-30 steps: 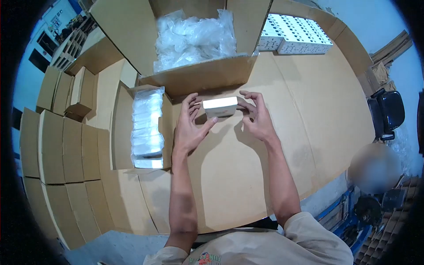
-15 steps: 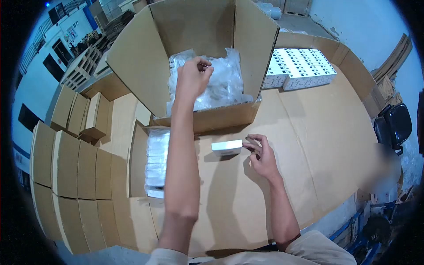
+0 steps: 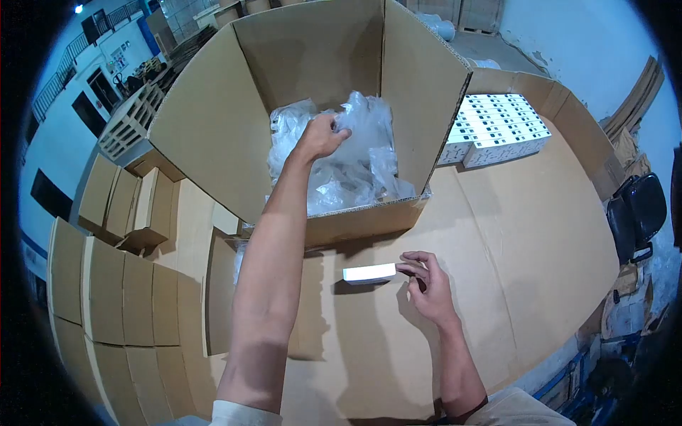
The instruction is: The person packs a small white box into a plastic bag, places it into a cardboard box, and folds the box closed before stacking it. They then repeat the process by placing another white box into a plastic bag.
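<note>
My left hand (image 3: 325, 135) reaches into a large open carton (image 3: 366, 226), its fingers curled against a crumpled clear plastic bag (image 3: 367, 116). The fingertips are partly hidden, but they look closed on the plastic. More loose clear bags (image 3: 334, 188) fill the carton below my wrist. Over the table, my right hand (image 3: 424, 282) pinches the right end of a small white box (image 3: 369, 274) between its fingers. A shadow shows under the box, which looks slightly raised and tilted.
Rows of white boxes with dark marks (image 3: 504, 142) stand at the back right. Brown cartons (image 3: 106, 284) are stacked on the left. A shallow carton (image 3: 220, 298) lies beside my left forearm, partly hiding wrapped items. A black chair (image 3: 636, 213) stands at the right.
The view has shifted, so the carton and table sit lower in it. My left forearm now covers most of the wrapped items. The bag beside my left hand shows bunched up; the white box stays with my right hand.
</note>
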Demonstrator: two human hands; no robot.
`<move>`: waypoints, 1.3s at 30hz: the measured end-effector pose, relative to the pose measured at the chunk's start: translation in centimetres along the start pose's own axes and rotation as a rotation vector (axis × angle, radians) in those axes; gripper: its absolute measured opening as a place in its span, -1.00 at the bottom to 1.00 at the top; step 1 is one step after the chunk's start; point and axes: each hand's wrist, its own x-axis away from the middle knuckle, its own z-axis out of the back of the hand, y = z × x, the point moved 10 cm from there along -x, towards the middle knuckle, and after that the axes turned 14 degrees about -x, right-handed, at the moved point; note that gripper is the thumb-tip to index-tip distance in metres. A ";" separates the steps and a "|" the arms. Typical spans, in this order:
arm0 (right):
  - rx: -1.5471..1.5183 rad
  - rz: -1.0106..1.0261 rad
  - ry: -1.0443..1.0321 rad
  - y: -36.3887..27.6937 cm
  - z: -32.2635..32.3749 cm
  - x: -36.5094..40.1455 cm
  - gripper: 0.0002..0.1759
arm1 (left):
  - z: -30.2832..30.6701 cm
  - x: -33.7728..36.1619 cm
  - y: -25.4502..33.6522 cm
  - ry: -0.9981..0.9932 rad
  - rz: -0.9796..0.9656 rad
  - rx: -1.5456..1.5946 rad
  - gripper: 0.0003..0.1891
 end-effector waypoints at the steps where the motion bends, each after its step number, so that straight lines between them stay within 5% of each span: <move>1: 0.004 0.008 -0.001 0.0 0.0 0.0 -0.45 | 0.2 0.0 0.3 0.005 -0.025 0.054 -0.70; 8: 0.021 -0.007 -0.003 -0.2 -0.2 0.1 -0.46 | 0.9 0.1 0.3 -0.059 0.098 0.097 -0.47; 14: 0.005 -0.024 -0.002 -0.1 -0.2 0.1 -0.48 | 3.1 1.0 2.1 0.135 0.022 0.118 -0.32; 23: 0.010 -0.015 0.010 -0.5 -0.2 0.1 -0.48 | 2.5 -0.2 0.4 0.066 0.162 0.048 -0.50; 26: 0.020 0.023 0.013 -0.2 0.0 0.1 -0.51 | 2.5 0.3 1.0 0.156 -0.004 0.115 -0.54; 32: 0.051 0.062 0.006 -0.6 0.0 0.2 -0.53 | 3.5 0.2 -0.2 0.216 0.140 0.278 -0.66; 39: 0.066 0.043 0.022 -0.5 0.1 0.3 -0.52 | 6.3 1.2 0.2 0.351 0.115 0.855 -0.58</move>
